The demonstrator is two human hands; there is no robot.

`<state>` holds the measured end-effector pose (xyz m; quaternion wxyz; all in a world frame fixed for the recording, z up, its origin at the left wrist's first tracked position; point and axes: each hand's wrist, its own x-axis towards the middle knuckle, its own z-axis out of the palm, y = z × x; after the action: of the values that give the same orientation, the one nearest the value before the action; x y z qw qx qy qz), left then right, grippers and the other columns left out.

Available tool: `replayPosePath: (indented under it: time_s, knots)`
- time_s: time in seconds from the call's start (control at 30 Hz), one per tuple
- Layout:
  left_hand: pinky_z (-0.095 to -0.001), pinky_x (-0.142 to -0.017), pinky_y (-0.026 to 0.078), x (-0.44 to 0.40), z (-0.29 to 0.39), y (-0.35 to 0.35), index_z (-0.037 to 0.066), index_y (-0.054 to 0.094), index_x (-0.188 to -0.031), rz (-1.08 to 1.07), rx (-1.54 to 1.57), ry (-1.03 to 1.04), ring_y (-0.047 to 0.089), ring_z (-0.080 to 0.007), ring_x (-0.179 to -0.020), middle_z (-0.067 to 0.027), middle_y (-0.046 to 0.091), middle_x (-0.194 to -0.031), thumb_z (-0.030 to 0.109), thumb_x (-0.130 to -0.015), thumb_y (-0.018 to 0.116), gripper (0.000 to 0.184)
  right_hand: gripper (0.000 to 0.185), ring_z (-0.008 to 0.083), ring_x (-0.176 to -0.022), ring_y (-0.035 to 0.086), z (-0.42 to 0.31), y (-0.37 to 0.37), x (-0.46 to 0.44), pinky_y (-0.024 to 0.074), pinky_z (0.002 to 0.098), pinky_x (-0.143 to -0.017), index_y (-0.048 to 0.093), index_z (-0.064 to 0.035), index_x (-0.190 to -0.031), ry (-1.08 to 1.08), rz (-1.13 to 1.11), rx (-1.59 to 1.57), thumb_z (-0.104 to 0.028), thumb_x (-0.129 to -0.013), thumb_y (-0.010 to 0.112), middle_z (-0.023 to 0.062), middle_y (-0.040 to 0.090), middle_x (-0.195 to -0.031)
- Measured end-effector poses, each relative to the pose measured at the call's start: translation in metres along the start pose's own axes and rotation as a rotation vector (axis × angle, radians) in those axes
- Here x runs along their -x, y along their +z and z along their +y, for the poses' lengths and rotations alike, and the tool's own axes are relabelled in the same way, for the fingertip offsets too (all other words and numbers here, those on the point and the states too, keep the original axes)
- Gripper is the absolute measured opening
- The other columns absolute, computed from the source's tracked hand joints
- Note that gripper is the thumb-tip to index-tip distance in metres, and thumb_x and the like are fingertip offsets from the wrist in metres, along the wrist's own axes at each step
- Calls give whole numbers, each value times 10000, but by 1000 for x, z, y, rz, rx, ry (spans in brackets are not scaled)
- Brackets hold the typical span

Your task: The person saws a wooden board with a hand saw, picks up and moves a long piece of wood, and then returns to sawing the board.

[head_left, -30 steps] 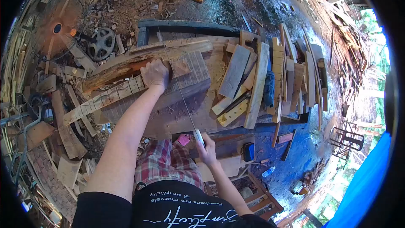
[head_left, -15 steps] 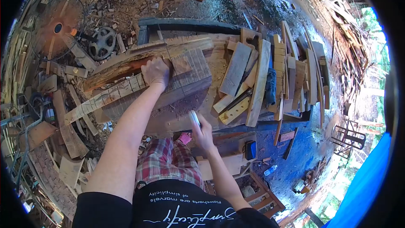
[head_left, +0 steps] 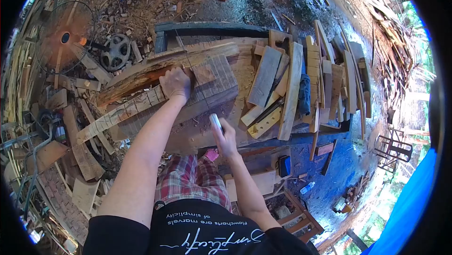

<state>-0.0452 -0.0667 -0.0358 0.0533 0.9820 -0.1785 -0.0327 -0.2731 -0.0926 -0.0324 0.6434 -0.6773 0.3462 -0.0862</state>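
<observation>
My left hand (head_left: 176,84) is closed over a pale wooden strip (head_left: 123,112) that has several crosswise cuts along it. This strip lies against a thick grey wooden block (head_left: 216,78), beside a rough-edged plank (head_left: 136,77). In my right hand (head_left: 227,138) is the light-coloured handle of a handsaw (head_left: 215,122), held at the near side of the block. Its thin blade shows edge-on, running away from me across the block and the wood just right of my left hand. How deep the blade sits is hard to see.
Many cut boards (head_left: 266,76) are piled on the right of the workbench (head_left: 188,137). A dark cloth (head_left: 304,94) hangs among them. At the left stands a wire-caged fan (head_left: 65,38). Scrap wood litters the ground, and a plastic bottle (head_left: 307,188) lies at lower right.
My right hand and the saw have moved a little forward, away from my body. My left hand keeps its hold on the wood. The whole view has shifted slightly.
</observation>
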Motion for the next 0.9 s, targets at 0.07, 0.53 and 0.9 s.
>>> replayPosePath:
  time_s: [0.07, 0.53, 0.9]
  knots:
    - [-428, -738, 400, -1, -1, -3, 116, 657, -862, 8, -27, 27, 623, -281, -845, -125, 664, -827, 325, -915, 384, 348, 318, 170, -637, 524, -3, 1, 7, 423, 317, -609, 561, -7, -891, -33, 19, 5, -323, -860, 557, 113, 502, -661]
    - [-407, -755, 398, -3, 1, -4, 103, 657, -857, -32, 21, -17, 617, -247, -865, -101, 669, -843, 335, -876, 453, 309, 299, 144, -656, 512, -4, 3, 3, 432, 302, -627, 604, -25, -983, -37, 16, 62, -295, -861, 561, 71, 543, -720]
    - [-398, -753, 393, -2, 0, -1, 107, 657, -878, -25, -4, 8, 613, -249, -885, -96, 668, -867, 348, -891, 418, 340, 336, 138, -659, 519, -9, -7, 7, 435, 305, -627, 593, -8, -981, 36, -15, 72, -321, -860, 573, 105, 557, -737]
